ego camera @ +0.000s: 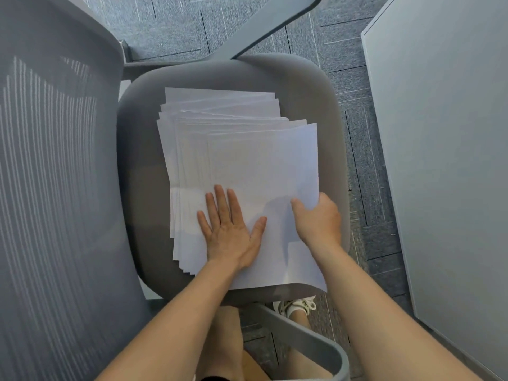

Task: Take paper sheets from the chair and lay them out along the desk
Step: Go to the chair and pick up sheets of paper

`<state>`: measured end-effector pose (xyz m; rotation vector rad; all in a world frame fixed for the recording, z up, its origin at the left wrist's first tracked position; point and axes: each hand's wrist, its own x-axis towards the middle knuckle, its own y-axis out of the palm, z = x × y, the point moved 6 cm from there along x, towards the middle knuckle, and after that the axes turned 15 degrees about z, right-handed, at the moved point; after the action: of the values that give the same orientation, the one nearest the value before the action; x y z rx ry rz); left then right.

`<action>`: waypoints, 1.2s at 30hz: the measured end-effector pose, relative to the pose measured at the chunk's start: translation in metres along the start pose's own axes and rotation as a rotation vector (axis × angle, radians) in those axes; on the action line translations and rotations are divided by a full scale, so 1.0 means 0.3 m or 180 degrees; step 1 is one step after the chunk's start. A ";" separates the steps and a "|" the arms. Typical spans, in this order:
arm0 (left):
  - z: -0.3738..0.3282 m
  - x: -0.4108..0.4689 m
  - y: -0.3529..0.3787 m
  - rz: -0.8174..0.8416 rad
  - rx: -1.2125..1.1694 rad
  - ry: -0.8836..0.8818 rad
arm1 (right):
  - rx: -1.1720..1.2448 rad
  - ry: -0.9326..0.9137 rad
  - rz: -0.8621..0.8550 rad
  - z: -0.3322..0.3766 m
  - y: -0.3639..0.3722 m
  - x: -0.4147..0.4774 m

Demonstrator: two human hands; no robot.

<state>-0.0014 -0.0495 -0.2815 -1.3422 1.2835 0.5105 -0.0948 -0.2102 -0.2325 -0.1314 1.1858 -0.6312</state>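
1. The sheets [236, 160] are lying in a loose, fanned stack in the middle of the seat [143, 160], their near ends almost reaching the seat's near edge.
2. The left hand [229, 229] is resting palm-down on the stack's near half, its fingers [220, 199] straight and spread, pressing the paper and gripping nothing.
3. The right hand [319, 218] is pinching the top sheet [275, 171] at its right edge, with the thumb [298, 207] on top and the other fingers curling beneath, hidden.
4. That sheet's right edge is standing raised off the stack, near the seat's right edge.
5. The desk [445, 133] is standing to the right, apart from the seat.
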 end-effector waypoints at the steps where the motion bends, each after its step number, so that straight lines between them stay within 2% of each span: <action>1: 0.002 0.000 0.002 -0.0020 -0.0012 0.0015 | -0.0115 -0.0046 -0.0031 -0.004 -0.002 0.008; 5: 0.005 0.003 0.007 -0.0062 0.0022 0.0033 | -0.0574 -0.0306 -0.0189 -0.005 0.011 -0.007; 10: 0.001 0.003 0.006 -0.0163 0.0044 0.0045 | -0.0367 -0.0537 -0.0186 -0.008 0.054 -0.057; 17: 0.007 0.009 0.015 -0.0172 0.0103 -0.0009 | -0.0025 -0.0492 -0.0212 -0.012 0.013 -0.031; 22: 0.011 0.017 0.016 -0.0154 0.0133 -0.0014 | 0.0551 -0.0332 0.0208 -0.048 0.000 0.014; 24: 0.012 0.018 0.018 -0.0150 0.0157 -0.0007 | 0.0543 -0.0338 0.0417 -0.060 0.005 0.027; 29: 0.008 -0.003 -0.002 0.0012 0.0112 0.0114 | 0.0223 -0.0356 0.0495 -0.036 -0.035 0.028; 34: -0.019 -0.154 -0.133 0.0206 -0.0271 0.0357 | 0.0328 -0.0633 0.0619 0.141 -0.200 -0.144; 36: -0.065 -0.250 -0.217 0.0301 -0.0875 0.0580 | 0.0436 -0.0718 0.0584 0.222 -0.307 -0.257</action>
<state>0.0252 -0.0549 -0.1839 -1.5902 1.4707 0.6608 -0.0887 -0.2606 -0.1050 0.0220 0.9222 -0.5194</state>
